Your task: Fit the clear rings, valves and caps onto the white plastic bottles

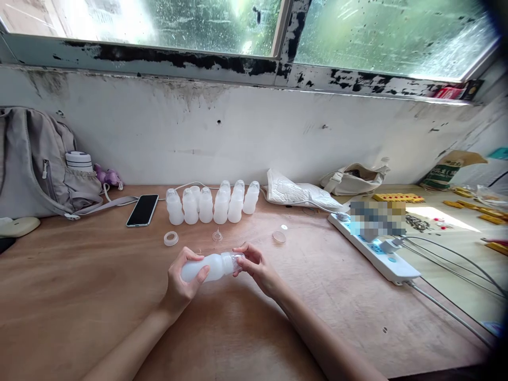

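Note:
A frosted white baby bottle lies sideways between my hands, above the wooden table. My left hand is wrapped round its base end. At the other end, the fingers of my right hand grip the clear cap. Just beyond my hands lie a white collar ring, a clear nipple and a clear round disc, with a small white disc beside it. Behind these, several similar capped bottles stand upright in a group.
A phone and a grey backpack are on the left. Along the wall lie a white padded bag and a cream pouch. A power strip with plugs and cables runs across the right side, near yellow pieces.

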Tool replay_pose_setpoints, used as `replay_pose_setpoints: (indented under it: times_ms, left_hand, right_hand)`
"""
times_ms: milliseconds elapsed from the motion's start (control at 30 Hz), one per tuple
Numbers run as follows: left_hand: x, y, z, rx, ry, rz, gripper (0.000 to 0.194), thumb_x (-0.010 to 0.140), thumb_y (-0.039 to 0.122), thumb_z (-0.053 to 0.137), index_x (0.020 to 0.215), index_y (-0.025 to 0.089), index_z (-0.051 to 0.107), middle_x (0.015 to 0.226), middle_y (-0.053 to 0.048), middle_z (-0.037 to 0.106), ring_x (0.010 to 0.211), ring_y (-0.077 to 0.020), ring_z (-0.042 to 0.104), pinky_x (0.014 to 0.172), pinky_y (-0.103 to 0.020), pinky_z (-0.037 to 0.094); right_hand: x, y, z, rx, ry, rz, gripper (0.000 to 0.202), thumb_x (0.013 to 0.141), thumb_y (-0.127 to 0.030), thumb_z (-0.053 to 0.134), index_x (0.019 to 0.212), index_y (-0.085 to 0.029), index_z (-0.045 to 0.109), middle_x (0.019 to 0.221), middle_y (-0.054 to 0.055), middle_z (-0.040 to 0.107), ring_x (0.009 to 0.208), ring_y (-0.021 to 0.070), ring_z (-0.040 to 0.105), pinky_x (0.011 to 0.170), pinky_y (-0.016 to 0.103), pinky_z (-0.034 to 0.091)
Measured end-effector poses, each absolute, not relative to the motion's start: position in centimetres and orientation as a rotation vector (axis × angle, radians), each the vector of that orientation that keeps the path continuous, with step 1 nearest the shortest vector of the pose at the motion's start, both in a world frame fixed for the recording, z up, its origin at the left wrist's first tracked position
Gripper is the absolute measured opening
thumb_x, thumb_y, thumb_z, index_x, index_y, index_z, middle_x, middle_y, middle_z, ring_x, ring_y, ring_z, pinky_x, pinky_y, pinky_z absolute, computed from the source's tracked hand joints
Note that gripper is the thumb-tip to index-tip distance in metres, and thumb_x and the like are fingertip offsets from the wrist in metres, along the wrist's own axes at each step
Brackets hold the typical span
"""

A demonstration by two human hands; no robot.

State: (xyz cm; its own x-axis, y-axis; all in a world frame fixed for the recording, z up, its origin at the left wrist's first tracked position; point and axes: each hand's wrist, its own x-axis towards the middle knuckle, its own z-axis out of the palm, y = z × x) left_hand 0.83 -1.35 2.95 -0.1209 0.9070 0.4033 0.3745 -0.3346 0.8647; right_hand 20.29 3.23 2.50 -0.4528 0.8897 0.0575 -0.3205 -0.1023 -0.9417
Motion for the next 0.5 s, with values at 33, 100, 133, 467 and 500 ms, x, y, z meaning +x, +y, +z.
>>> replay_pose_setpoints:
  times_ms: [33, 100, 133, 467, 500]
  left_hand:
    - [0.9, -1.3, 2.9, 1.681, 1.415, 1.468, 0.017, 0.068, 0.033, 0.059, 0.073, 0.018, 0.052, 0.072, -0.002, 0.051, 0.067, -0.0166, 0.053, 0.061, -0.026, 0.042]
    - [0.9, -1.1, 2.7, 1.665, 1.415, 1.481, 0.018, 0.068, 0.034, 0.058, 0.073, 0.018, 0.052, 0.073, -0.002, 0.052, 0.069, -0.0174, 0.054, 0.062, -0.026, 0.042]
    - [1.0, -1.0, 2.7, 1.651, 1.422, 1.49, 0.018, 0.068, 0.035, 0.058, 0.073, 0.019, 0.052, 0.074, -0.002, 0.053, 0.07, -0.0178, 0.054, 0.063, -0.026, 0.042]
    - [0.8, 0.2, 3.1, 1.626, 1.473, 1.346, 0.024, 0.07, 0.039, 0.057, 0.079, 0.018, 0.053, 0.078, -0.002, 0.057, 0.069, -0.016, 0.054, 0.059, -0.024, 0.043]
    - [0.7, 0.3, 3.1, 1.594, 1.457, 1.324, 0.025, 0.07, 0.04, 0.055, 0.08, 0.018, 0.054, 0.08, -0.003, 0.057, 0.071, -0.0164, 0.054, 0.057, -0.023, 0.044]
  right_hand:
    - [20.3, 3.2, 2.5, -0.705, -1.25, 1.696, 0.019, 0.069, -0.027, 0.067, 0.082, -0.017, 0.057, 0.074, 0.0, 0.058, 0.064, 0.0124, 0.056, 0.057, 0.028, 0.05]
    - [20.2, 3.2, 2.4, -0.713, -1.245, 1.679, 0.02, 0.068, -0.028, 0.067, 0.082, -0.017, 0.058, 0.073, 0.0, 0.058, 0.064, 0.0124, 0.055, 0.057, 0.028, 0.05]
    - [20.1, 3.2, 2.4, -0.715, -1.241, 1.667, 0.02, 0.068, -0.029, 0.067, 0.083, -0.017, 0.058, 0.073, 0.0, 0.058, 0.065, 0.0126, 0.055, 0.057, 0.028, 0.05]
    - [19.6, 3.5, 2.1, -0.805, -1.114, 1.618, 0.029, 0.07, -0.033, 0.064, 0.094, -0.017, 0.059, 0.078, 0.002, 0.061, 0.06, 0.0117, 0.058, 0.062, 0.029, 0.051]
    - [19.5, 3.6, 2.0, -0.795, -1.092, 1.631, 0.029, 0.07, -0.034, 0.063, 0.094, -0.017, 0.06, 0.079, 0.003, 0.061, 0.061, 0.0121, 0.059, 0.061, 0.029, 0.051]
